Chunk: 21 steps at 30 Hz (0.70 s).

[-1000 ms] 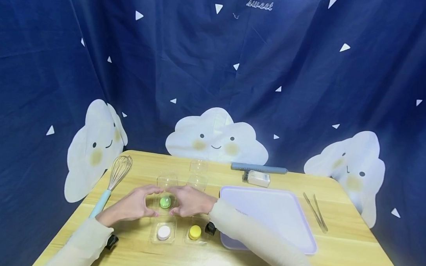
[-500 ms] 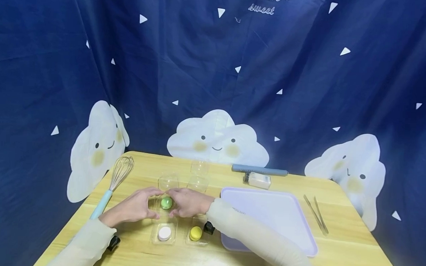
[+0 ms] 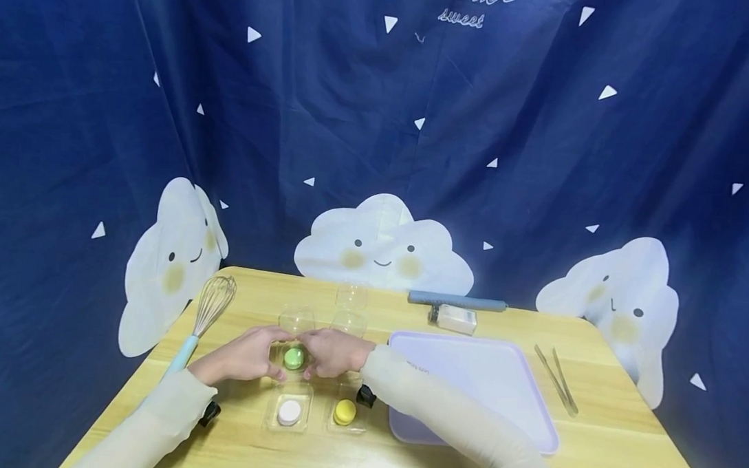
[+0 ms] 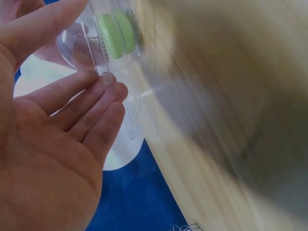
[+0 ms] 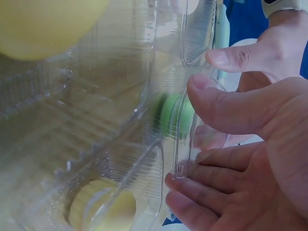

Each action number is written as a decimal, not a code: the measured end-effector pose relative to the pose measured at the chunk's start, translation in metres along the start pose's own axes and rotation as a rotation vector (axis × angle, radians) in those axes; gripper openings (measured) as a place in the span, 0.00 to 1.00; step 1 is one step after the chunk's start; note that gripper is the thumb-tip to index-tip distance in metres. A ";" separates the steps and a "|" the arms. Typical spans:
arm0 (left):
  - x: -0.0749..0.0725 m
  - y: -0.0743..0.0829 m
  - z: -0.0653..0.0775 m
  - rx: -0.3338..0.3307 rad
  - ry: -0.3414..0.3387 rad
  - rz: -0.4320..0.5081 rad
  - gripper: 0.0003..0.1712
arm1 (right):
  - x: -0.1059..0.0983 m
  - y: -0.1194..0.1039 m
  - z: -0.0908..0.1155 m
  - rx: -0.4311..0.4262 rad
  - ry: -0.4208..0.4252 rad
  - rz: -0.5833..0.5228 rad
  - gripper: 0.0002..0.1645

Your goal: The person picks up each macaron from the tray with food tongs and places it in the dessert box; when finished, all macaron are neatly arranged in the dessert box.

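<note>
A green macaron [image 3: 294, 358] sits in a clear plastic box [image 5: 161, 159], under a domed clear lid best seen in the wrist views. My left hand [image 3: 249, 353] is at the left side of this lid; in the left wrist view its nearly straight fingers touch the lid's edge. From the right, my right hand [image 3: 333, 353] has its thumb and extended fingertips on the same lid's rim. Nearer me, a white macaron [image 3: 290, 413] and a yellow macaron [image 3: 345, 412] lie in clear compartments. Another yellow macaron [image 5: 103, 204] shows in the right wrist view; my right hand hides it from the head view.
Raised clear domes [image 3: 349, 323] stand behind the hands. A whisk [image 3: 201, 317] lies to the left. On the right are a lilac tray [image 3: 468, 389] and metal tongs [image 3: 558, 381]. A dark-capped bottle [image 3: 455, 319] and a blue-grey rod [image 3: 457, 300] lie at the back.
My left hand has shifted slightly right, closer to the box with the green macaron. My right hand stays almost where it was. The head view has tilted up a little.
</note>
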<state>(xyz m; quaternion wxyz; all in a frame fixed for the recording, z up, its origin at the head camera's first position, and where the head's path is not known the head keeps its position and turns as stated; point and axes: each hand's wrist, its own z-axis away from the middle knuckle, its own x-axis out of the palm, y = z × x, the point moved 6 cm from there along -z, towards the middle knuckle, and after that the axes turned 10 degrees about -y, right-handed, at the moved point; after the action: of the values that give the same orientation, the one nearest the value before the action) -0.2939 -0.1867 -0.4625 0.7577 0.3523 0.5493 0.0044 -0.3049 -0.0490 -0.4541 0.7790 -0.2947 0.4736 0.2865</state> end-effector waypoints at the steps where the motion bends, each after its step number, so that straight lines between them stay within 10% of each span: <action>1: 0.000 0.000 -0.001 -0.006 -0.003 -0.005 0.45 | -0.001 0.000 0.000 -0.003 0.002 -0.002 0.49; 21: 0.005 0.000 -0.003 -0.008 -0.022 -0.013 0.43 | -0.001 0.002 -0.005 0.002 0.020 -0.008 0.39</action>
<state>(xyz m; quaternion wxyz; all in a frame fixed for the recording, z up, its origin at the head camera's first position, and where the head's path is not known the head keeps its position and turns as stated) -0.2940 -0.1830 -0.4667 0.7649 0.3459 0.5433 -0.0022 -0.3095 -0.0518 -0.4555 0.7757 -0.2987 0.4803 0.2801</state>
